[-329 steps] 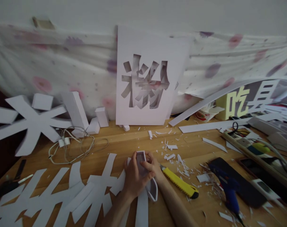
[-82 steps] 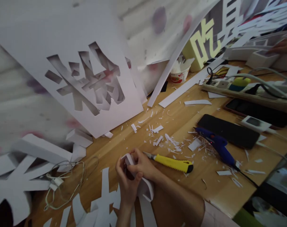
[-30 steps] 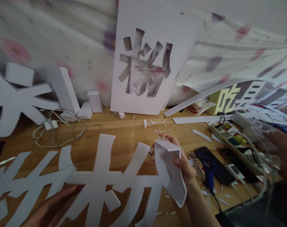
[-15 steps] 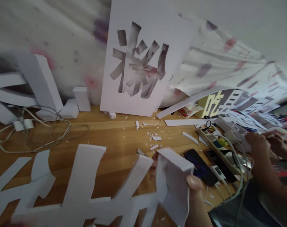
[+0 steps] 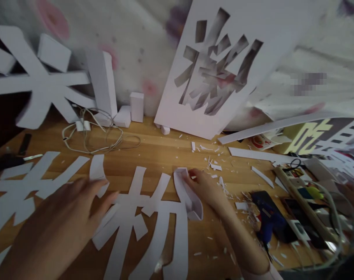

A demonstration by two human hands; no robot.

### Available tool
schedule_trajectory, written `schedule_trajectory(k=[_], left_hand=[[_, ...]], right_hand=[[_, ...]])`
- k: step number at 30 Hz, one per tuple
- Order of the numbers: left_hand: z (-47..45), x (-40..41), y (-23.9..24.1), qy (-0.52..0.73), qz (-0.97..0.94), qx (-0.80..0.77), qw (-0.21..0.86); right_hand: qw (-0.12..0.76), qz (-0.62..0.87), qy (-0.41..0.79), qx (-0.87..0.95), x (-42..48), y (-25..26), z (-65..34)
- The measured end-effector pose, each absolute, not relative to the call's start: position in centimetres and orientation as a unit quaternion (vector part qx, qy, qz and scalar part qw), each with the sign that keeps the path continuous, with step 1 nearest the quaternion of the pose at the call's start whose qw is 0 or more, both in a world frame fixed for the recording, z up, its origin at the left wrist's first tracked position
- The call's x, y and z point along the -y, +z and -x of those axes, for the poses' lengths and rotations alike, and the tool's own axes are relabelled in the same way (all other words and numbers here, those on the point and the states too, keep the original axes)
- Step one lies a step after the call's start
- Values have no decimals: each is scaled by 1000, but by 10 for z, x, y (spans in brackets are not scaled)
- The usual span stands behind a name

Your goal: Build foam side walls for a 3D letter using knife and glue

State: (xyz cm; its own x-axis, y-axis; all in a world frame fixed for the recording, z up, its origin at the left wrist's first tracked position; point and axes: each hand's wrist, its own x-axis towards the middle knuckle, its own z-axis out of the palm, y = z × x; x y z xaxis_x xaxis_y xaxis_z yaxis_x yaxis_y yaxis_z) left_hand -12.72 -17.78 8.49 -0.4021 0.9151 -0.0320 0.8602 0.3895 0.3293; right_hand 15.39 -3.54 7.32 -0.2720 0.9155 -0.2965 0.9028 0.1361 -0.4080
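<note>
My right hand (image 5: 204,186) pinches the upper end of a curved white foam-board piece (image 5: 194,202) with raised side walls, which rests on the table at the right end of a flat cut-out character (image 5: 130,210). My left hand (image 5: 66,219) is held over the left part of this character, thumb and fingers apart. Its fingertips reach a small curved white piece (image 5: 97,171); whether they touch it I cannot tell. Another flat white character (image 5: 16,190) lies to the left, partly hidden by my left hand.
A white board (image 5: 191,120) with a character cut out leans against the curtain. White scraps (image 5: 214,167) litter the wooden table. A blue glue gun (image 5: 268,221), a cable coil (image 5: 92,132) and a long box of small items (image 5: 308,194) lie around. Another person's hand (image 5: 352,194) is at right.
The curved piece has gone from being held up close to the table surface. The character now lies flat. My left hand has come into view, and the view has turned left.
</note>
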Motion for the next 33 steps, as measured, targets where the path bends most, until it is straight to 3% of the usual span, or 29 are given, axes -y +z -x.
schedule_trajectory(k=[4, 9, 19, 33], left_hand=[[78, 97, 98, 131, -660, -717, 183], [37, 27, 50, 111, -672, -688, 252], [35, -1, 31, 38, -627, -696, 349], [29, -5, 35, 26, -594, -715, 368]], right_hand=[[-62, 603, 170, 777, 45, 70, -129], [-104, 599, 130, 783, 39, 68, -119], [-142, 618, 148, 759, 25, 61, -117], [-144, 621, 195, 745, 12, 64, -118]])
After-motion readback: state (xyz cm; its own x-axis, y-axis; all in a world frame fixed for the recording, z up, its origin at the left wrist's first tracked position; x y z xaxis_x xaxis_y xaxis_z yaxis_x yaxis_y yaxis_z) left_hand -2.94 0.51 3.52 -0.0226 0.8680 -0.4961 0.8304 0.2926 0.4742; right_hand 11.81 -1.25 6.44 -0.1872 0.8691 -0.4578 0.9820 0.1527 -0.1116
